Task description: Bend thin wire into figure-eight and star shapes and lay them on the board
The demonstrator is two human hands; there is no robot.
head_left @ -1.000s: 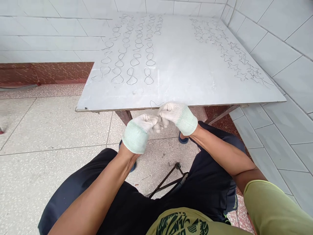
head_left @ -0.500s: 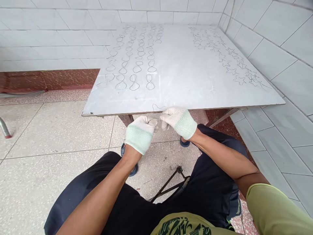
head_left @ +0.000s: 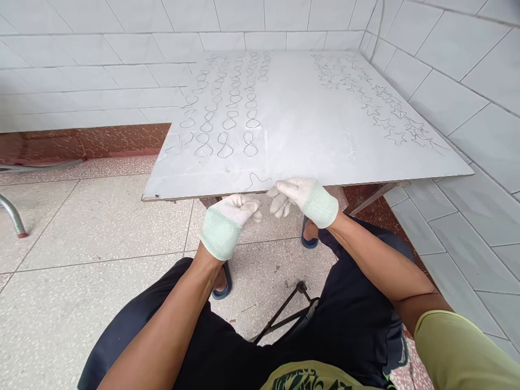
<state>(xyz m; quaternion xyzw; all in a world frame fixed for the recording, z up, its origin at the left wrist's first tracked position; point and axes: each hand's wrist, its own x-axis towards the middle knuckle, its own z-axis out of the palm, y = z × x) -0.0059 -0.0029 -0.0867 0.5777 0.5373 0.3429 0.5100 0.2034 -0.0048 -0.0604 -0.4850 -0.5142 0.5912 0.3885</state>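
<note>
A thin, partly bent wire (head_left: 262, 179) rises in angular points at the near edge of the white board (head_left: 309, 135). My left hand (head_left: 233, 216), in a white glove with a pale green cuff, is closed with thumb and forefinger pinching the wire's left end. My right hand (head_left: 304, 199), gloved alike, holds the wire's other side between its fingertips, its lower fingers curled loosely. Both hands are just in front of the board edge, a small gap apart. Fingers partly hide the lower stretch of the wire.
Rows of figure-eight wire shapes (head_left: 251, 143) lie on the board's left side, and star-shaped wires (head_left: 396, 135) lie on its right. White tiled walls (head_left: 227, 40) border the table behind and right. A dark folding metal frame (head_left: 280, 314) stands between my legs.
My hands have drawn slightly apart, the left shifting left and the right shifting right. The right hand's lower fingers have loosened. The camera view has tilted a little.
</note>
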